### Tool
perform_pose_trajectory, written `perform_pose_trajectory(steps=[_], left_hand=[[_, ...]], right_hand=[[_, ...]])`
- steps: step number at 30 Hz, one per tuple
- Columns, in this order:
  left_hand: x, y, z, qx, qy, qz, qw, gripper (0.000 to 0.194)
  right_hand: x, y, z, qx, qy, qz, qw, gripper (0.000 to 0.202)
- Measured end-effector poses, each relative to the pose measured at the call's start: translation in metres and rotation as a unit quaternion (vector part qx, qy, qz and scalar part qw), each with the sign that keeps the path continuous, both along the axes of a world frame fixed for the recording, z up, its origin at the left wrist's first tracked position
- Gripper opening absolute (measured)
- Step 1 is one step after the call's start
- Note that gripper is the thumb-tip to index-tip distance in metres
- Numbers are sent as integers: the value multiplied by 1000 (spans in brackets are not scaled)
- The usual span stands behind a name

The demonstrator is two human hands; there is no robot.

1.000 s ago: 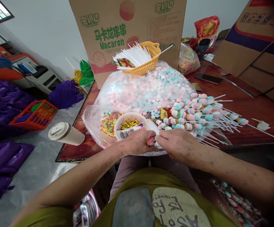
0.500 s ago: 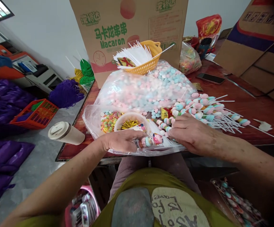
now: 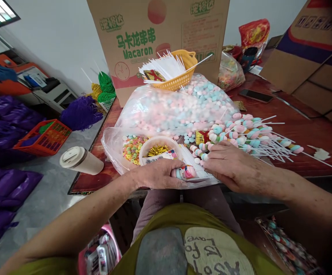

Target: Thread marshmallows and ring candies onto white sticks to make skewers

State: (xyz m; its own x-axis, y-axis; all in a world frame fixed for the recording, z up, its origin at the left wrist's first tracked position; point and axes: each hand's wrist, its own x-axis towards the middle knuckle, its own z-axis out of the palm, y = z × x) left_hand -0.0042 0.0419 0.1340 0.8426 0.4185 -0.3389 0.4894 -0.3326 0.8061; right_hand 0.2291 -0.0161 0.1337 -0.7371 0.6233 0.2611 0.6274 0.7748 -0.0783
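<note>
My left hand (image 3: 161, 173) is closed over a skewer of pink and blue marshmallows in a printed clear wrapper (image 3: 185, 172), near the table's front edge. Only the wrapper's right part shows past the fingers. My right hand (image 3: 230, 164) sits just to the right with its fingers curled down; what they grip, if anything, is hidden. Loose marshmallow strings (image 3: 200, 154) lie against its fingertips. Behind the left hand stands a round white tub (image 3: 144, 147) with gold twist ties (image 3: 157, 150) and a printed wrapper in it. White sticks (image 3: 189, 158) lie between the hands.
A large clear bag of marshmallows (image 3: 166, 107) fills the table's middle, under a yellow basket of white sticks (image 3: 180, 78). Skewered marshmallows (image 3: 249, 131) are piled right. Colourful ring candies (image 3: 133, 149), a lidded cup (image 3: 81, 160), a phone (image 3: 256, 95) and a cardboard box (image 3: 166, 34) stand around.
My left hand has slid right along the wrapped skewer and now covers more of it. My right hand has shifted only slightly, staying beside the marshmallow strings.
</note>
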Motion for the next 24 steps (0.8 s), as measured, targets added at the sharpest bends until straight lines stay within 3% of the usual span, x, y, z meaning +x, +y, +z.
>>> perform_pose_trajectory(steps=[2,6,8,16,21,24], left_hand=[[-4,1,0,-24,-13,3,1000,33],[-16,11,-1,-261,-12,-20,965,29],[-16,13,-3,-309,-15,-25,951,29],[12,-3,-8,-242,15,-3,970,33],[5,0,-5,-205,-6,35,978,35],[0,-2,-8,-216,-2,49,975,40]], right_hand=[[0,0,-1,-3,-7,2,1000,20],[2,-3,2,6,13,22,1000,18],[0,-5,2,4,22,28,999,19],[-27,-1,-23,-6,69,40,997,19],[-17,6,-33,-20,167,-17,986,14],[-15,4,-32,-41,181,11,983,18]])
